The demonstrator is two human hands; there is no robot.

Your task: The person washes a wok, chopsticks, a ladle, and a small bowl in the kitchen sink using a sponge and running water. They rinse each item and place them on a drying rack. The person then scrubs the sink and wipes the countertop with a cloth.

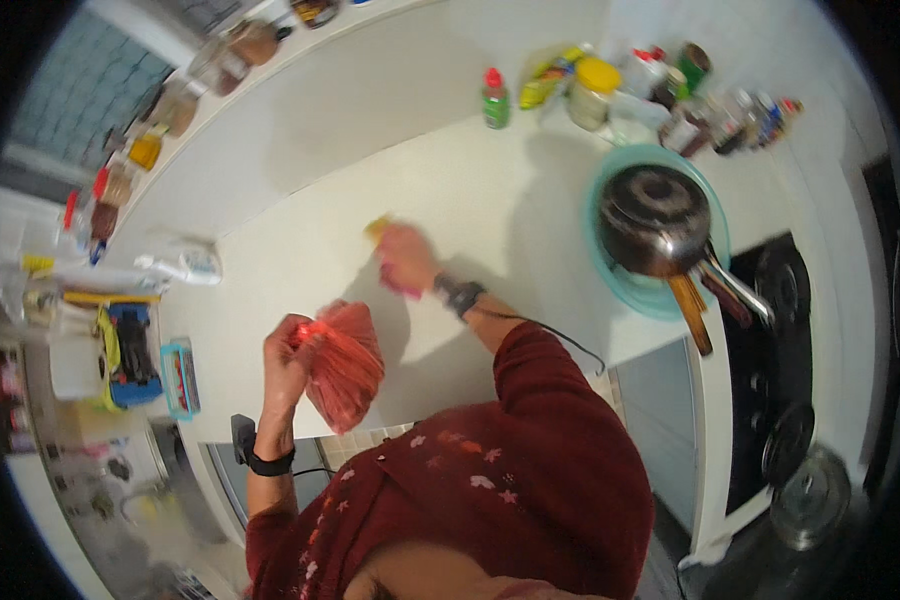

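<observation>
My left hand grips the gathered top of a red plastic bag, which hangs full at the counter's front edge; what is inside cannot be told. Over the white countertop my right hand is blurred. It is closed around a yellow and pink cloth or sponge, whose yellow part shows beyond the fingers and pink part below them. The cloth or sponge is at the counter surface. Each wrist wears a black strap with a small device and a cable.
A teal basin at the right holds a dark-bottomed saucepan and other handled pans. Beside it is a black stove. Jars and bottles stand behind, with a green bottle near the wall. A white spray bottle lies at the left.
</observation>
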